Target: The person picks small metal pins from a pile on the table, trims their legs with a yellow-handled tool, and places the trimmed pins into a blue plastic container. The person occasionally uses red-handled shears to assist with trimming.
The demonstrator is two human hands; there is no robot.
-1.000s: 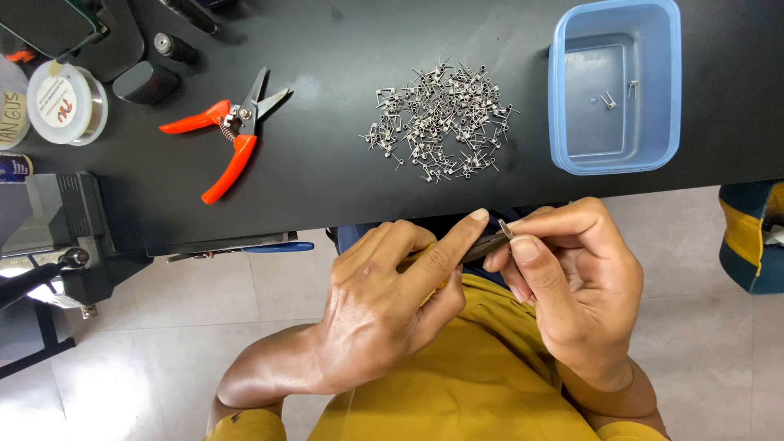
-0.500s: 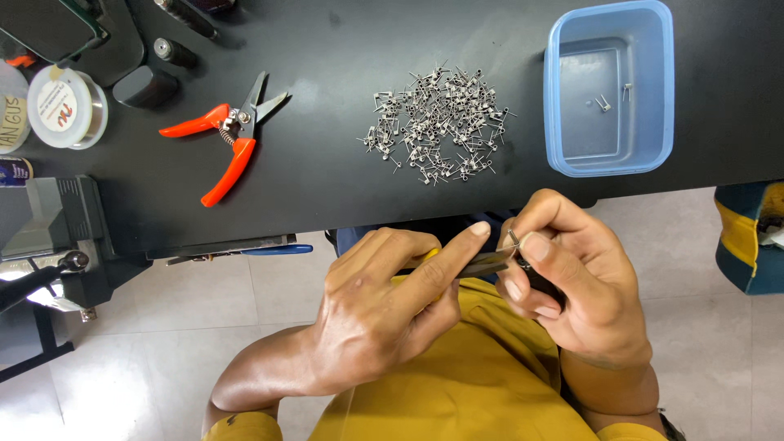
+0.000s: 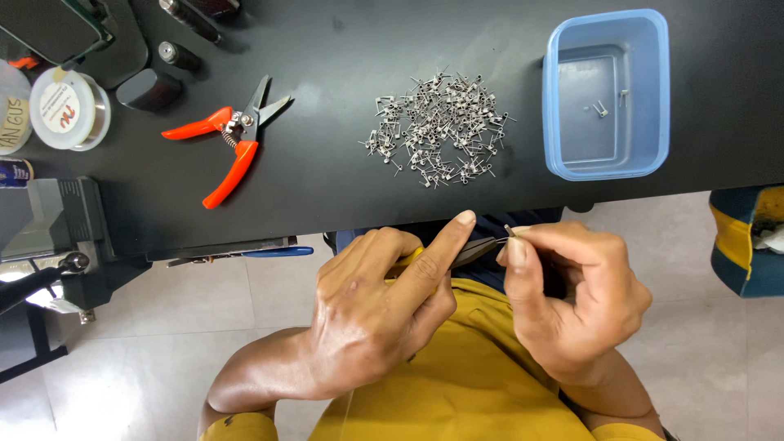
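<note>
yellow-handled slim pliers (image 3: 457, 250) sit clasped in the left hand (image 3: 367, 314); the right hand (image 3: 572, 298) pinches a tiny metal wire coil (image 3: 510, 231) at their tip, near the table edge. trimming step, likely; next needs steady alignment.

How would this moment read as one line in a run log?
left hand: holds pliers | right hand: pinches small wire coil at pliers tip | table: coil pile, blue tub, red cutters

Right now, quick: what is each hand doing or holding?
Left hand: closed around yellow-handled pliers, index finger stretched along them.
Right hand: fingers pinched on a small wire piece at the plier tips.
</note>
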